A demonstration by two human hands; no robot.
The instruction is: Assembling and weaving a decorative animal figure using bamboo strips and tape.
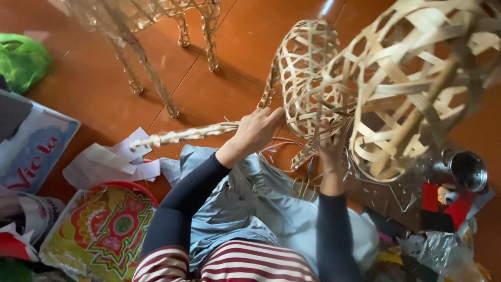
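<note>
Woven bamboo frame: one, both hands clamped on it, left, right; second frame behind.

The woven bamboo frame is pale straw on a red-brown floor. Sleeves are navy; the plastic bag is bright green.

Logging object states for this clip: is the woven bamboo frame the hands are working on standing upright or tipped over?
Tipped. The woven frame lies sideways over the floor, one leg pointing out flat, with the left hand and right hand on it.

Dark navy sleeves, red-and-white striped top, pale blue apron.
</note>
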